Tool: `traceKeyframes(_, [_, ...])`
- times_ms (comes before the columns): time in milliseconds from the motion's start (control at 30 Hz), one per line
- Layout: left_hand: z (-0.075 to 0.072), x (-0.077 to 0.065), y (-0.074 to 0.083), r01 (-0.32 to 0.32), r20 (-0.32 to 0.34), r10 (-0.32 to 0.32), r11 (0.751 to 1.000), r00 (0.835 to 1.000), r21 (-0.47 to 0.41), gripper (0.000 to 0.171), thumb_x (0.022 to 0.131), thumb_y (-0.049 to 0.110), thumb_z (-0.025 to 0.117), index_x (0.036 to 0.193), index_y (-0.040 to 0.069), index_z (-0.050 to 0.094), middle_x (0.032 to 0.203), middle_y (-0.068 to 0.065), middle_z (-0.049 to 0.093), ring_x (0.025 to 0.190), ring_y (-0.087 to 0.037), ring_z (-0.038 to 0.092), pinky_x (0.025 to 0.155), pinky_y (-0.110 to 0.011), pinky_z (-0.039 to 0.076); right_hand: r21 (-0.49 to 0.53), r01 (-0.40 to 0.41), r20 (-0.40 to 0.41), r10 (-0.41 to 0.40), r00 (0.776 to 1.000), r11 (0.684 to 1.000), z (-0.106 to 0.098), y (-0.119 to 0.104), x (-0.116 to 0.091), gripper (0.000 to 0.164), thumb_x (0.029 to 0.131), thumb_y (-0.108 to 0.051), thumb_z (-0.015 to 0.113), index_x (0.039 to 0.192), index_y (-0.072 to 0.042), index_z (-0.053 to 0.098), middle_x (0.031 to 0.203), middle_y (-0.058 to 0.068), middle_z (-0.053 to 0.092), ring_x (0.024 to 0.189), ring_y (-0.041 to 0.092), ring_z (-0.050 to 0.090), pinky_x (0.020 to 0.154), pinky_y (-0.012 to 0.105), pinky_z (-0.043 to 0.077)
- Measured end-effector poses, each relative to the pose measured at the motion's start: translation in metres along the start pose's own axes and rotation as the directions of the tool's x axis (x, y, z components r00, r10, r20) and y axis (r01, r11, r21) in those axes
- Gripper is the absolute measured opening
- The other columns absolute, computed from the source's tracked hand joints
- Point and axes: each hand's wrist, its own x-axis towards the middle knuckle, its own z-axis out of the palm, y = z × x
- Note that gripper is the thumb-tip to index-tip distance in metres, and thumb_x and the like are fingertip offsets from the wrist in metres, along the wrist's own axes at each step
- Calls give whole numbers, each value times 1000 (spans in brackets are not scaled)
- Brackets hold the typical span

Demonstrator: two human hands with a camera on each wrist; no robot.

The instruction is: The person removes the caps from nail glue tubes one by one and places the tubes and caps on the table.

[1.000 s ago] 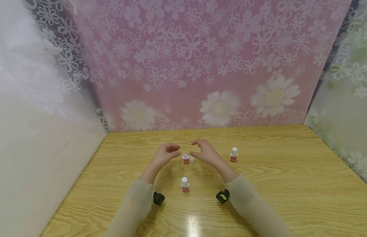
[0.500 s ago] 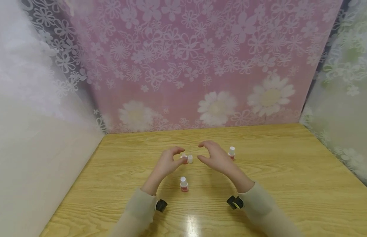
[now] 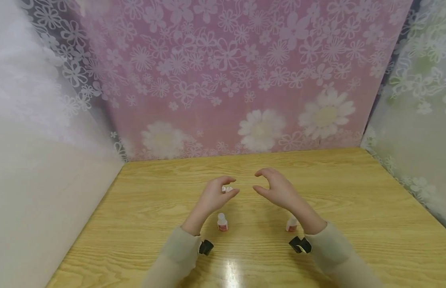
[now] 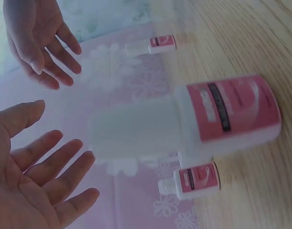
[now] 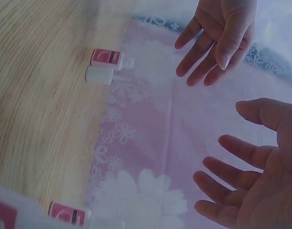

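Note:
My left hand (image 3: 216, 195) and right hand (image 3: 277, 190) hover over the table with palms toward each other, fingers loosely bent and nothing held. A small bottle with a red label and bare nozzle (image 5: 107, 57) stands beside its white cap (image 5: 99, 75); in the head view they show only partly, behind my left fingers. Nearer me is a capped bottle (image 3: 222, 223), large in the left wrist view. Another capped bottle (image 3: 291, 224) stands beside my right wrist. Farther back is one more bottle (image 5: 67, 213), hidden in the head view by my right hand.
The wood-grain table (image 3: 165, 248) ends at a pink flowered curtain (image 3: 208, 80). Pale curtains hang at the left (image 3: 57, 168) and right (image 3: 417, 140). A black wrist camera (image 3: 206, 247) is strapped at each sleeve.
Both hands have moved rightward, and the gap between them has widened. The back right bottle has become covered by my right hand, while the bottle near my right wrist has come into sight.

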Motion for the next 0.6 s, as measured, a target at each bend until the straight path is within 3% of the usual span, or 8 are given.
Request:
traceKeyframes(333, [18,12,15,-25,11,25,999,1000,32,36,85,30,59,115,9,58,113,-7,57,103,-21,52,81,-36,43,11,-36,-2,36,999,999,-13,19,-8,34,83,-17,62,108,4,54,113,22,51,94,34,52,75,46,42])
traceKeyframes(433, [24,16,22,-32,6,32,999,999,37,36,85,29,60,114,9,58,112,-7,58,103,-20,52,82,-35,42,15,-56,-5,56,998,998,-17,26,-11,34,83,-16,62,109,5,54,114,23,50,99,36,50,78,48,41])
traceKeyframes(600, [34,22,34,-28,3,27,999,1000,17,35,85,27,60,115,9,58,112,-6,58,103,-19,52,83,-33,42,27,-92,-4,92,996,995,-24,39,-17,36,85,-16,60,112,6,52,113,24,50,95,35,53,80,50,39])
